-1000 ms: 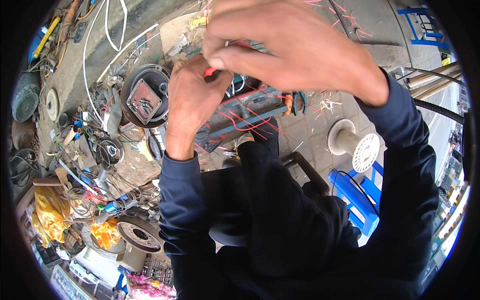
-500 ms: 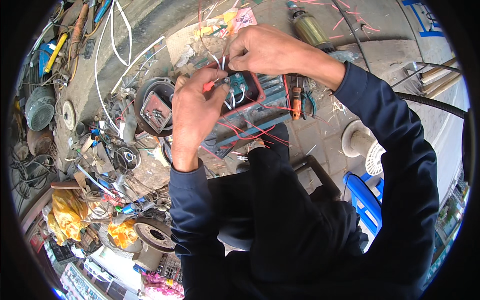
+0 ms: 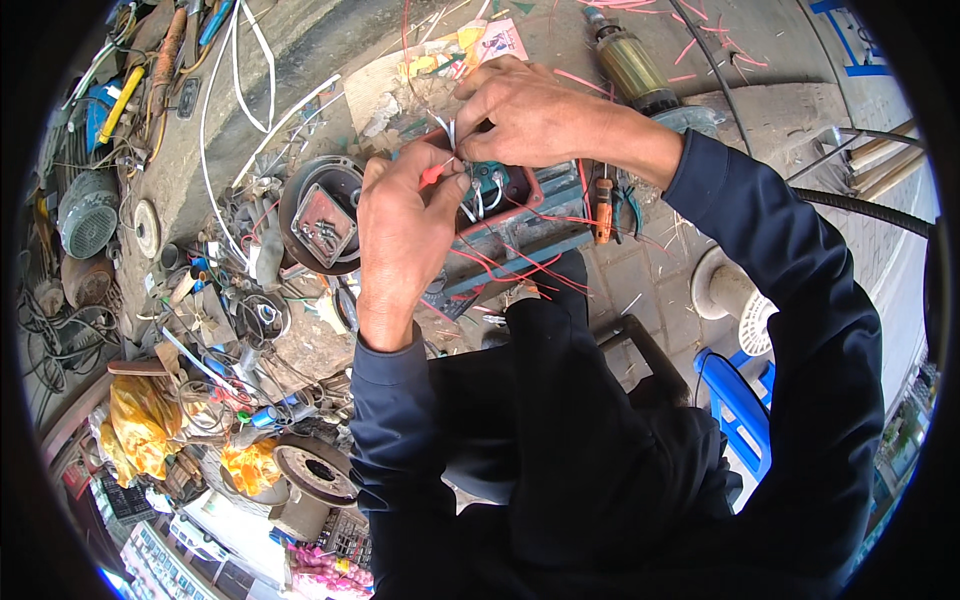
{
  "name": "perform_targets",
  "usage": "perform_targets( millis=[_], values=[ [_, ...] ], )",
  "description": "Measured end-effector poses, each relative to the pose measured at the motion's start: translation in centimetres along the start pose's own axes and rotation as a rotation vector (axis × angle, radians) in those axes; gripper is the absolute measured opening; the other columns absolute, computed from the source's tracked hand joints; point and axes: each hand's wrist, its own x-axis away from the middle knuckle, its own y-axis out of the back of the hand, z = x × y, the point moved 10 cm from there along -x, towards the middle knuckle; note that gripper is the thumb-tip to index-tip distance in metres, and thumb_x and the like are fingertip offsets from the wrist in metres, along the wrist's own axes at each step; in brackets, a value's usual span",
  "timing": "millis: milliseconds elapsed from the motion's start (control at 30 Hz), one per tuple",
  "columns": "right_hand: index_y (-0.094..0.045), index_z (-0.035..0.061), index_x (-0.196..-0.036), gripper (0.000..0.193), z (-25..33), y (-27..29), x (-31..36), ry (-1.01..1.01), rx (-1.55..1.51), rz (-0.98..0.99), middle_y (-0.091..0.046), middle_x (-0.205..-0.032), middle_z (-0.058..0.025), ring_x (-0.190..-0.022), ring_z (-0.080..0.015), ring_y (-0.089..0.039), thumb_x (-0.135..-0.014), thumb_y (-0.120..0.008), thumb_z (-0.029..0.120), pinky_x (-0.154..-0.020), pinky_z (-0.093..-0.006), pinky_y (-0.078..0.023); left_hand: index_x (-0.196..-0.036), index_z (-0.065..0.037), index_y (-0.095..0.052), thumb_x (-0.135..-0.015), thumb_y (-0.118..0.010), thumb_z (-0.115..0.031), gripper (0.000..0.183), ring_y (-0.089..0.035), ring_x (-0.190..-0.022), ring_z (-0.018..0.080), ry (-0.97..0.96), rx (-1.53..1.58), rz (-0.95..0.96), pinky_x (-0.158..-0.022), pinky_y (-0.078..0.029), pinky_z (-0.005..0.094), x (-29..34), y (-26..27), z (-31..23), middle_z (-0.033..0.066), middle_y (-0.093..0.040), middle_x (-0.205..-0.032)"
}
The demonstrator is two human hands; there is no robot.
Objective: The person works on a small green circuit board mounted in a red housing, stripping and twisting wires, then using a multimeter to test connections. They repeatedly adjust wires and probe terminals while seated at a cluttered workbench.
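Both hands are at the open terminal box (image 3: 530,196) of a grey-blue electric motor (image 3: 520,238). My left hand (image 3: 405,225) is closed, with thumb and forefinger pinching a small red piece (image 3: 431,175) over the box's near left side; its exact kind is unclear. Fingers curled, my right hand (image 3: 530,115) pinches a thin wire at the far side, beside white sleeves (image 3: 443,126) on the leads. A green terminal block (image 3: 488,177) with white-sleeved leads shows between the hands, partly covered by them. Loose red wires (image 3: 500,262) trail over the motor's near side.
An orange-handled screwdriver (image 3: 603,212) and teal-handled pliers (image 3: 628,208) lie right of the motor. Beyond them is a copper-wound cylinder (image 3: 633,65). A round metal housing (image 3: 300,200) stands left, among scattered parts. A blue stool (image 3: 735,415) and a white spool (image 3: 715,285) are at right.
My right hand has moved slightly nearer and right, its fingertips now closer to the left hand's. The left hand still pinches the red piece. The whole view has shifted a little.
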Motion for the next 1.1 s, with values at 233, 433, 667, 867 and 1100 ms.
perform_targets(
  millis=[233,433,667,867,1100],
  values=[
    [-0.084,0.0071,-0.094,0.028,0.3,-0.1,-1.2,-0.022,-0.056,0.023,-0.075,-0.095,-0.0206,-0.105,-0.0400,-0.071,-0.090,-0.074,0.033,-0.095,-0.0516,-0.054,-0.102,-0.001,-0.076,-0.090,-0.085,-0.003,0.015,-0.063,-0.084,0.0123,0.064,0.045,-0.012,-0.076,-0.053,0.0305,-0.3,-0.3,1.1,0.0066,-0.069,-0.092],
    [-0.078,0.0003,-0.081,0.026,0.7,0.4,-1.7,0.002,-0.165,0.026,-0.069,-0.072,-0.0213,-0.074,-0.0369,-0.071,-0.084,-0.074,0.026,-0.074,-0.0493,-0.054,-0.099,-0.004,-0.079,-0.084,-0.089,-0.014,0.021,-0.068,-0.090,0.0312,0.143,0.183,-0.043,-0.082,-0.056,0.0424,-0.7,-0.6,1.7,0.0146,-0.075,-0.093],
    [-0.075,0.0005,-0.077,0.023,0.3,0.4,-1.8,0.013,-0.207,0.098,-0.065,-0.065,-0.0198,-0.063,-0.0336,-0.065,-0.080,-0.075,0.023,-0.065,-0.0486,-0.050,-0.097,-0.004,-0.078,-0.084,-0.087,-0.009,0.017,-0.068,-0.091,0.0322,-0.027,0.089,-0.116,-0.085,-0.055,0.0418,-0.6,0.4,-0.6,0.0148,-0.075,-0.096],
    [-0.075,-0.0011,-0.077,0.024,0.4,0.4,-1.6,0.079,-0.231,0.072,-0.063,-0.064,-0.0214,-0.062,-0.0338,-0.063,-0.079,-0.074,0.023,-0.065,-0.0478,-0.050,-0.099,0.000,-0.074,-0.089,-0.086,-0.004,0.016,-0.066,-0.085,0.0177,-0.062,0.013,-0.089,-0.080,-0.053,0.0328,-0.5,0.3,-0.9,0.0088,-0.071,-0.097],
    [-0.078,0.0010,-0.081,0.023,0.1,0.3,-1.6,0.011,-0.228,0.088,-0.070,-0.073,-0.0213,-0.071,-0.0370,-0.069,-0.077,-0.076,0.023,-0.069,-0.0490,-0.054,-0.096,-0.001,-0.070,-0.087,-0.080,-0.005,0.014,-0.068,-0.093,0.0387,-0.013,-0.019,-0.075,-0.083,-0.054,0.0459,-0.3,0.1,-0.9,0.0181,-0.070,-0.097]
  ],
)
